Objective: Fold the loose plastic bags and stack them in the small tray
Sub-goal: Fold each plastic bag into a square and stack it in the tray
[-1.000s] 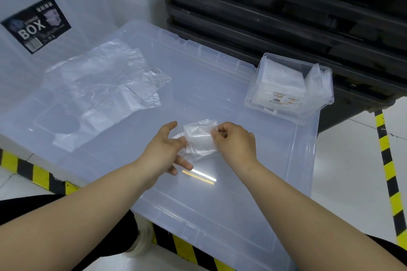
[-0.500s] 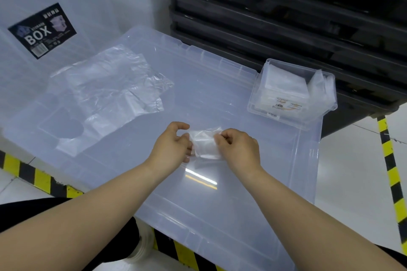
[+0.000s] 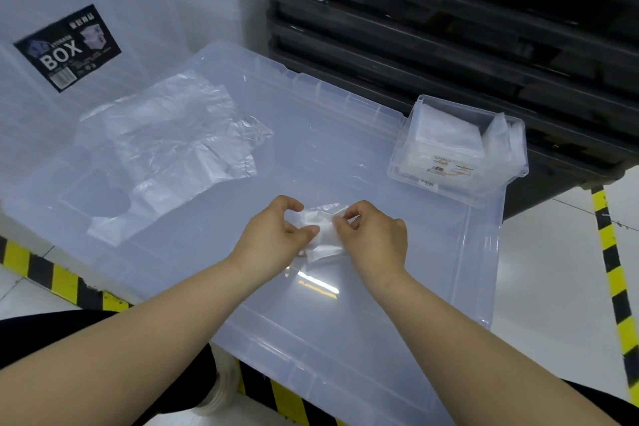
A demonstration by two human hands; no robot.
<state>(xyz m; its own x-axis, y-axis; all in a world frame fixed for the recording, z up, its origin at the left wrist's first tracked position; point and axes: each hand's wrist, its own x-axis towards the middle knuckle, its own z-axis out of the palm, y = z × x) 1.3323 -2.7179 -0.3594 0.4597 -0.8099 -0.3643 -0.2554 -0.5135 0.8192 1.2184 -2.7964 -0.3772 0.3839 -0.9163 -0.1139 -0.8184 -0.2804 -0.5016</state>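
A small, partly folded clear plastic bag (image 3: 323, 235) lies at the middle of a big translucent bin lid (image 3: 345, 339). My left hand (image 3: 273, 235) pinches its left side and my right hand (image 3: 373, 239) pinches its right side, fingers curled over the plastic. A heap of loose clear plastic bags (image 3: 173, 145) lies flat on the lid's far left. The small clear tray (image 3: 511, 180) stands at the lid's far right corner and holds folded bags, one flat stack and some upright ones.
A tall translucent storage box with a black "BOX" label (image 3: 69, 48) stands behind the lid on the left. Black stacked crates (image 3: 449, 28) rise behind the tray. Yellow-black floor tape (image 3: 619, 287) runs along the right and the near left.
Both hands have drawn closer together over the small bag, which is now more bunched and narrower. The loose bags and the tray have not moved.
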